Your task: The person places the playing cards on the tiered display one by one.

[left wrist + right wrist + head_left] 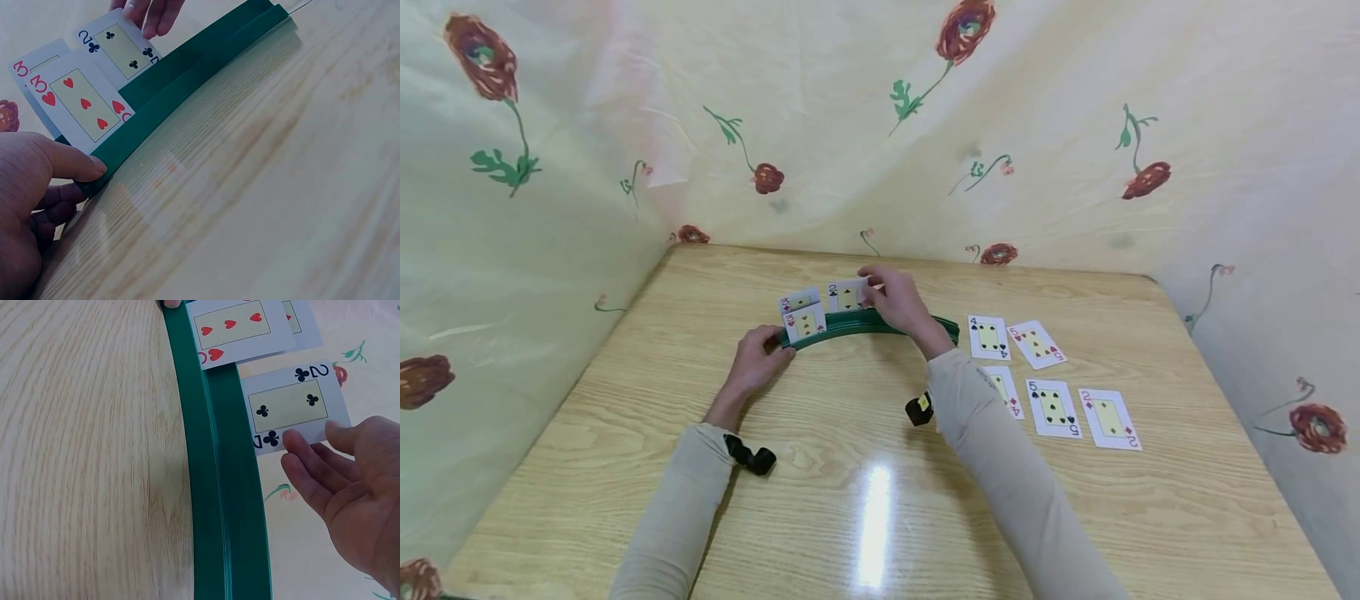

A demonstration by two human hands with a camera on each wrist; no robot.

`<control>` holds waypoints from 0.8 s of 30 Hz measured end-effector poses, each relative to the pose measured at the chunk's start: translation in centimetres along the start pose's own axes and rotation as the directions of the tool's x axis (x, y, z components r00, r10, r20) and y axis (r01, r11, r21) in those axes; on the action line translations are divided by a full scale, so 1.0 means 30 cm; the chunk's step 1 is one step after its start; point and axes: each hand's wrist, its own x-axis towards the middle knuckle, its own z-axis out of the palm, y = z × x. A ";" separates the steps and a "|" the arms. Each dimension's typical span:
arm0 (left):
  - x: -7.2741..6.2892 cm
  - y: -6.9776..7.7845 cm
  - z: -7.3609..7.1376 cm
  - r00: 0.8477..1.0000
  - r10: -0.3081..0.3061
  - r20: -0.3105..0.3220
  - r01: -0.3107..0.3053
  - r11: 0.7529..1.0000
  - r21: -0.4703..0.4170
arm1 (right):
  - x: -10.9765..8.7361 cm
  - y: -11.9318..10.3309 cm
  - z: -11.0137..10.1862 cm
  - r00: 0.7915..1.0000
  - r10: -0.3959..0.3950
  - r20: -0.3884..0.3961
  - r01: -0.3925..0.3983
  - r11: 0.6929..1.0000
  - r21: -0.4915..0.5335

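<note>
A curved green card holder (880, 321) lies on the table. My left hand (758, 360) grips its left end, thumb on the front side in the left wrist view. At that end the three of hearts (85, 103) stands upright, overlapping another red three (45, 59) behind it. My right hand (897, 300) pinches the two of clubs (290, 406) by its right side, between thumb and fingers. That card is upright, its lower edge at the holder's rear edge; whether it sits in a slot, I cannot tell.
Right of the holder, several cards lie face up: the four of spades (988, 337), five of hearts (1037, 344), five of spades (1053, 408), two of diamonds (1109, 418) and a red four (1013, 400) partly behind my right sleeve. Flowered cloth (835, 125) hangs behind the table.
</note>
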 end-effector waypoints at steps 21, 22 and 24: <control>-0.006 0.011 -0.004 1.000 -0.005 0.002 0.005 1.000 -0.006 | -0.163 0.080 -0.109 0.998 0.032 -0.054 -0.035 0.998 -0.059; -0.006 0.011 -0.003 1.000 -0.003 0.001 0.003 1.000 -0.008 | -0.173 0.083 -0.116 0.998 0.031 -0.055 -0.035 0.997 -0.062; -0.006 0.009 -0.001 1.000 0.001 0.000 -0.001 1.000 -0.007 | -0.194 0.091 -0.130 0.998 0.023 -0.059 -0.028 0.997 -0.078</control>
